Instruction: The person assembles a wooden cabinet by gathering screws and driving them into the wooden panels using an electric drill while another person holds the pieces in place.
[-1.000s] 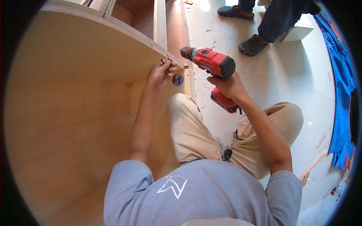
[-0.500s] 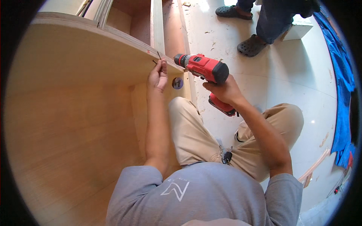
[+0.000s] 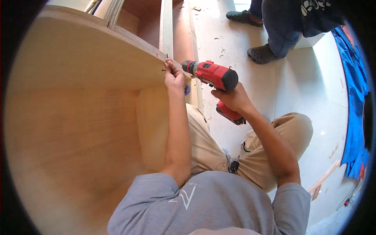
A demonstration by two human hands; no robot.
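Note:
My right hand (image 3: pixel 234 98) is wrapped round the handle of a red and black cordless drill (image 3: pixel 213 73). The drill's chuck points left, toward the wooden edge of the cabinet (image 3: pixel 133 41). My left hand (image 3: pixel 175 75) is at that edge, its fingers pinched together just left of the chuck. A thin dark screw (image 3: pixel 164 70) sticks out from the fingers on the left, and another dark, slender piece, apparently a screw, shows above the fingertips. My left wrist partly hides a round purple roll (image 3: pixel 187 89) behind it.
The large plywood panel (image 3: pixel 74 129) of the cabinet fills the left side. A co-worker's legs and dark clogs (image 3: pixel 263 54) stand at the upper right on the pale floor, with wood shavings around. A blue tarp (image 3: pixel 350 105) lies along the right.
My left hand has moved to the right along the edge, nearer the chuck, and now covers part of the purple roll. The drill stays nearly in place.

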